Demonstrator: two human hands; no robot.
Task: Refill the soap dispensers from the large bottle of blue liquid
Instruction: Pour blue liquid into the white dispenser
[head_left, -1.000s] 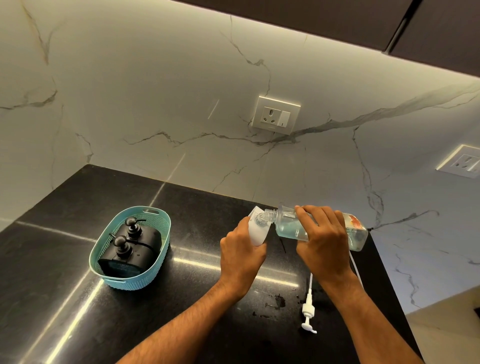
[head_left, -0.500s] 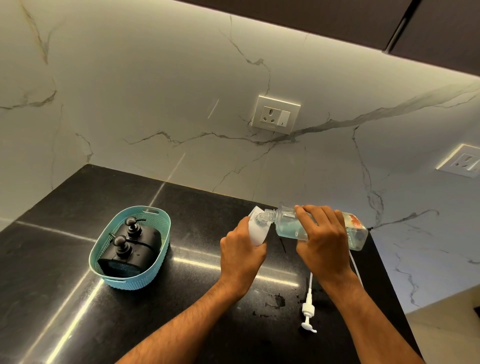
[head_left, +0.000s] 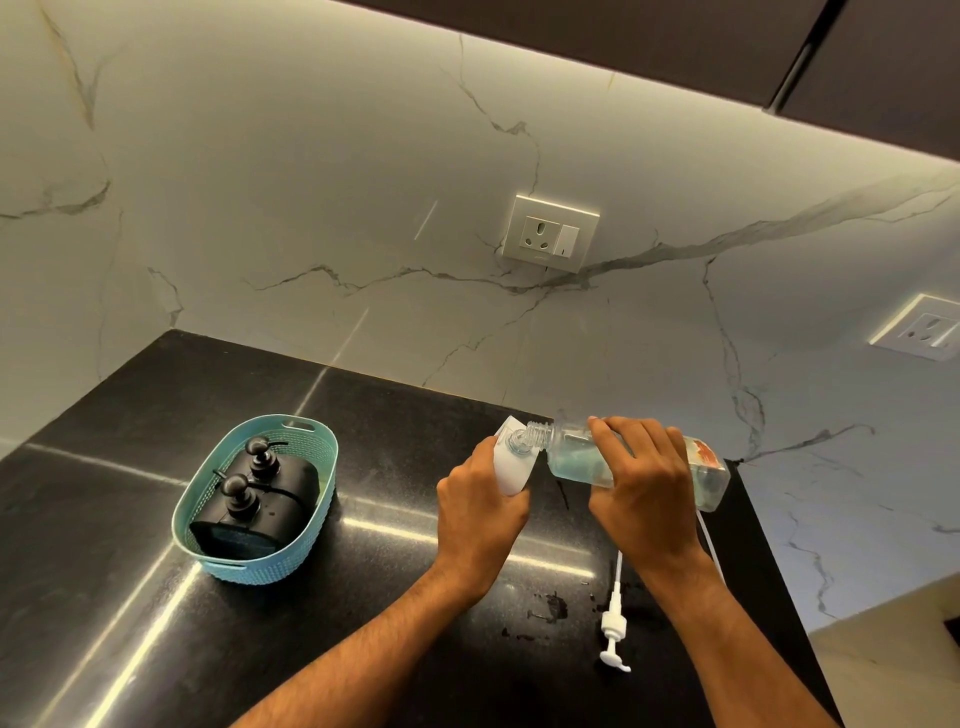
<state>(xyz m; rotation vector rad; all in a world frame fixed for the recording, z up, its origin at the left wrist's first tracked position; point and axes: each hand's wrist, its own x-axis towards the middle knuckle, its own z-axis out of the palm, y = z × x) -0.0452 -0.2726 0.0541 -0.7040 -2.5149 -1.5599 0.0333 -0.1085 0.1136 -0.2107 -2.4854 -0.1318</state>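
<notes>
Nothing's shifted in the last second; your right hand (head_left: 644, 493) keeps gripping the tipped bottle (head_left: 576, 457), neck at the white dispenser (head_left: 511, 465) your left hand (head_left: 480, 512) holds; pour's ongoing.

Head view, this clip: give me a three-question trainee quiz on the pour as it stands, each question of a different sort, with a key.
1. True or false: the clear bottle lies tipped almost flat, its open neck at the mouth of the white dispenser.
2. Which hand grips the white dispenser? A) left hand B) right hand C) neither
3. Fill in: the white pump head lies on the black ____, apart from both hands.

Key: 1 true; 2 A; 3 counter. For reference, two black pump dispensers sit in the teal basket.
</notes>
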